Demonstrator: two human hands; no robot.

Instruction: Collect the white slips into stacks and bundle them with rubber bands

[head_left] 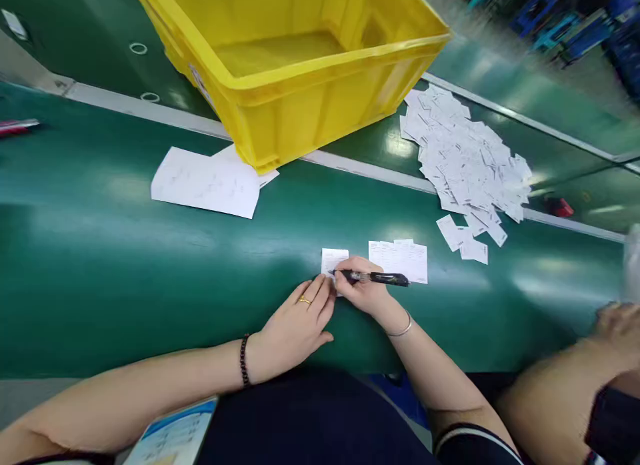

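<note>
Paper slip (332,257): a small white slip lying flat on the green work surface (100,265), directly ahead of the person and partly covered by both hands.
Left hand (295,326): flat and spread, closed on nothing; its fingertips (325,288) rest on the slip's near-left edge.
Right hand (364,295): curled snugly around a black pen (383,277), whose tip touches the slip.
Handling (judged): the slip is very light, limp and easily creased. It probably slides on the smooth surface, so pressing from above suits it better than pinching. It is best lifted at a free corner.
Pen: rigid and light, gripped near the tip end.
Neighbours: a short row of slips (400,259) lies just beyond the pen. A loose heap of slips (467,158) lies farther right. A larger sheet (207,183) lies to the left, at the corner of a yellow crate (300,105).
Right edge: another person's forearm (565,378), well apart from both hands.
</note>
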